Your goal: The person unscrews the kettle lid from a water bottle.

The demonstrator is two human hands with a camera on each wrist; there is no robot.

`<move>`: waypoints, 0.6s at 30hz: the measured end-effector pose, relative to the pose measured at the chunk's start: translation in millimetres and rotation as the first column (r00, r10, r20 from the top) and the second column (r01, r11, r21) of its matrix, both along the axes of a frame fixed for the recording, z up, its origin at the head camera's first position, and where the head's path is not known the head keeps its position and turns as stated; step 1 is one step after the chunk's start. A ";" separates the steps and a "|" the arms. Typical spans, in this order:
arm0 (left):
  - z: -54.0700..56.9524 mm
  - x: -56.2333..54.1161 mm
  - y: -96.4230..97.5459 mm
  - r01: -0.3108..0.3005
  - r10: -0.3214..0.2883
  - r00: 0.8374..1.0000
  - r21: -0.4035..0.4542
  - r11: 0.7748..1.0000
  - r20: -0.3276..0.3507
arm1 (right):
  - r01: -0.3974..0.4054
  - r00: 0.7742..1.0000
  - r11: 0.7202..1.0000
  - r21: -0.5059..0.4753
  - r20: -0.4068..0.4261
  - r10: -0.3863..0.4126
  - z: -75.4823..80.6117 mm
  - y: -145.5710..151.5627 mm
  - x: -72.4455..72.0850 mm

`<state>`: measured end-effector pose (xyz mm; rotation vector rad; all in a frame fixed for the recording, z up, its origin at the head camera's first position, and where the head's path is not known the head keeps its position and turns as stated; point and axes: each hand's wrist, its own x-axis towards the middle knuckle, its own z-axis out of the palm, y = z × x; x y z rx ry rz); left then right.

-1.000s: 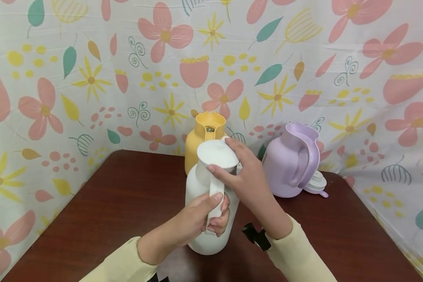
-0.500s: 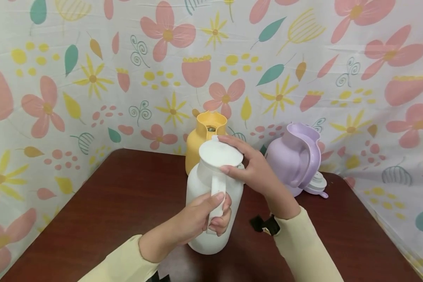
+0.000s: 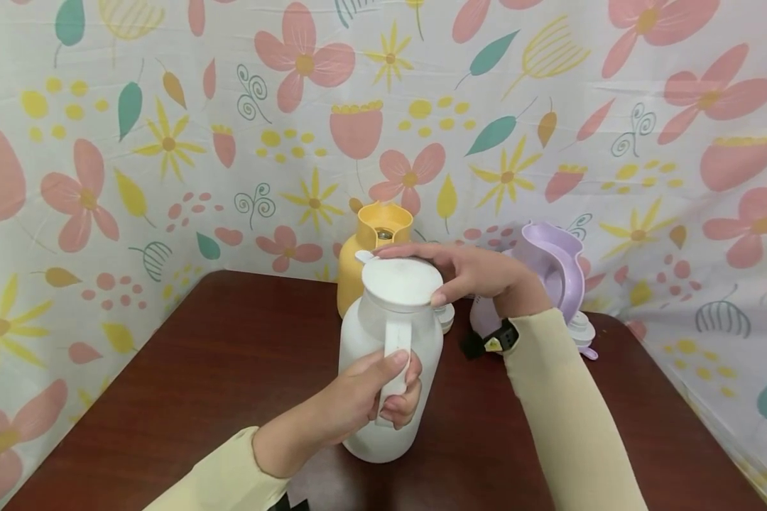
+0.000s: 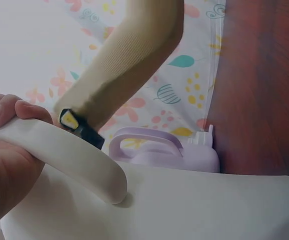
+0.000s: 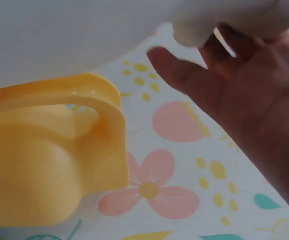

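A white thermos jug [image 3: 383, 383] stands on the dark table in the middle of the head view. My left hand [image 3: 371, 394] grips its handle [image 3: 396, 341], fingers curled round it and thumb on the near face. On top sits a round white lid [image 3: 403, 280] with a small tab [image 3: 364, 256] pointing to the far left. My right hand [image 3: 469, 273] holds the lid's edge, thumb at the near right and fingers across the far side. In the right wrist view the right hand's thumb [image 5: 169, 65] shows under the jug's top, and the fingertips are partly hidden.
Behind the jug stands a yellow thermos jug [image 3: 353, 266] without a lid, a white stopper [image 3: 446, 319] nearby. A lilac thermos jug [image 3: 562, 266] is at the back right, with a white and lilac stopper [image 3: 581, 332] beside it. A flowered cloth [image 3: 230, 142] hangs behind the table [image 3: 249, 355].
The lid has turned anticlockwise, its tab moving from the far right to the far left. My right hand has turned with it, and its forearm has swung right. The left hand keeps its grip.
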<state>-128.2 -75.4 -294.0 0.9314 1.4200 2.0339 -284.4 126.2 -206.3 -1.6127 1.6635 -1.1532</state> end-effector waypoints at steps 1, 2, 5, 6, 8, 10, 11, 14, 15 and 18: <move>0.0 0.0 -0.2 0.002 -0.002 1.000 0.001 1.000 0.001 | -0.043 0.999 0.999 0.003 0.023 0.043 0.9 -1.7 -3.5; 0.1 -0.1 -0.3 0.004 -0.004 1.000 0.002 1.000 0.001 | -0.080 0.995 0.997 0.005 0.052 0.080 1.2 -3.4 -6.4; -0.4 0.2 -0.8 0.006 -0.006 1.000 0.001 1.000 0.002 | -0.149 0.982 0.989 0.006 0.118 0.147 0.2 -7.2 -11.7; -0.6 0.3 -0.8 0.006 -0.006 1.000 0.001 1.000 0.002 | -0.156 0.980 0.988 0.006 0.124 0.154 -0.6 -7.9 -12.6; -1.3 0.3 -0.6 0.008 -0.008 1.000 0.002 1.000 0.002 | -0.164 0.978 0.986 0.011 0.134 0.161 -1.8 -8.2 -13.7; -1.8 0.1 -0.4 0.011 -0.011 1.000 0.005 1.000 0.000 | -0.174 0.976 0.984 0.025 0.139 0.169 -1.8 -8.0 -14.9; -1.9 0.1 -0.3 0.012 -0.012 1.000 0.008 1.000 0.000 | -0.179 0.975 0.983 0.036 0.137 0.173 -1.4 -7.6 -15.8; -1.5 -0.5 -0.3 0.016 -0.016 1.000 0.011 1.000 -0.007 | -0.204 0.969 0.976 0.069 0.157 0.192 1.7 -7.9 -18.7; -1.0 -0.7 -0.4 0.016 -0.016 1.000 0.011 1.000 -0.010 | -0.215 0.966 0.974 0.074 0.160 0.201 2.2 -8.2 -20.5; 0.0 -1.6 -0.7 0.013 -0.013 1.000 0.005 1.000 -0.014 | -0.207 0.974 0.977 0.039 0.100 0.203 3.2 -10.3 -24.2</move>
